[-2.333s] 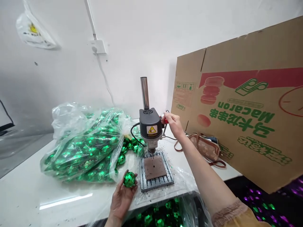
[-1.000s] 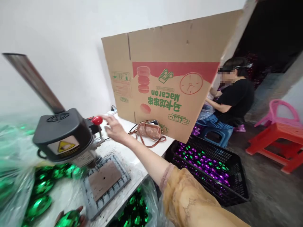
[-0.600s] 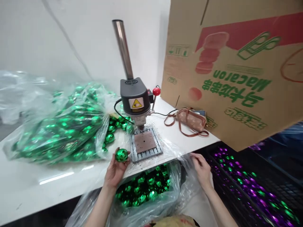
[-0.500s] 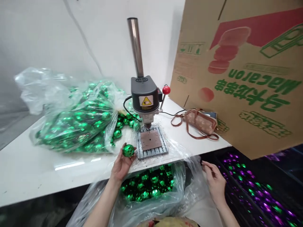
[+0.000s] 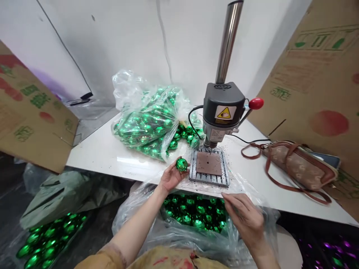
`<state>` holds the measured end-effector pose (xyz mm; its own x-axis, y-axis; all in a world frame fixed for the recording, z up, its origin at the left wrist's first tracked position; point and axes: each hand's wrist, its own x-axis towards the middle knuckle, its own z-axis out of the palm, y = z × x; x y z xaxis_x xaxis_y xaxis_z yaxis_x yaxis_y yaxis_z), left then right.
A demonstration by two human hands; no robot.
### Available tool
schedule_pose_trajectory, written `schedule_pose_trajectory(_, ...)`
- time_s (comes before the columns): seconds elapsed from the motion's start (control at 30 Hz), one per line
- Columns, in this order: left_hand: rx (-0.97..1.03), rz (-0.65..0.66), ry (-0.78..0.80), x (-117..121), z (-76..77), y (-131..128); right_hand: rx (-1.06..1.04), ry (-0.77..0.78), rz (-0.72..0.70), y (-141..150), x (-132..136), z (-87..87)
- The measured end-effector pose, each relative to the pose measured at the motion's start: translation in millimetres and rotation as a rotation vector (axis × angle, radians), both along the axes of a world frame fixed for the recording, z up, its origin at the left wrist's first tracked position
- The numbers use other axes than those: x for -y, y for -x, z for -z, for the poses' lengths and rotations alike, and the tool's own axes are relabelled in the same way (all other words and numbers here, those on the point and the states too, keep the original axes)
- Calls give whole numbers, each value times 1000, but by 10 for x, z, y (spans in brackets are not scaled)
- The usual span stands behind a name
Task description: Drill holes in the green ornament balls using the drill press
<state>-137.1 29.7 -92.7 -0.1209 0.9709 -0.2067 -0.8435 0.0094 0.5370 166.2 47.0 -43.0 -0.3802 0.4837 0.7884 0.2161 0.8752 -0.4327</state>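
Observation:
A shiny green mirror-faceted ball [image 5: 181,164] rests in the fingers of my left hand [image 5: 171,176], just left of the drill press base. My right hand [image 5: 246,216] is at the table's front edge, fingertips and thumb drawn together; whether something small is between them I cannot make out. Between my hands stands a small bench drill press [image 5: 223,108] with a red-knobbed lever [image 5: 256,103]. Under its chuck, a brown pad [image 5: 208,163] with a dark hole lies on the slotted metal base [image 5: 224,181]. Below the table edge, an open plastic bag [image 5: 179,233] holds many green balls.
A clear bag of green balls [image 5: 144,129] lies on the white table [image 5: 98,149], some loose beside its mouth. A brown handbag [image 5: 300,164] sits at the right, before a cardboard box [image 5: 303,89]. Another carton [image 5: 33,108] stands left; purple and green balls [image 5: 333,250] are low right.
The view has swung left, bringing a left carton and floor items into sight. My right hand has come inward from the bag's right side to the table edge. The ball stays in my left hand.

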Motion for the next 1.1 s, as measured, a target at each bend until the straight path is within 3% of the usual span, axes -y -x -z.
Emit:
schedule_pose_trajectory(0.2,42,-18,54,-8,46,16,-4,59,19,62,-306,233)
schedule_pose_trajectory(0.33,51,-39,67,-21,48,2,11,105,-4,-11,-299,359)
schedule_pose_trajectory(0.53,27,-44,83,-47,-5,-54,372,259,-302,-12,268,820)
schedule_pose_trajectory(0.63,2,-23,73,-55,2,-67,597,369,-361,-32,586,1059)
schedule_pose_trajectory(0.83,-76,7,4,-56,52,-72,899,552,-357,-62,895,1291)
schedule_pose_trajectory(1.1,-74,53,-12,-85,31,-81,1101,652,-223,74,1090,1395)
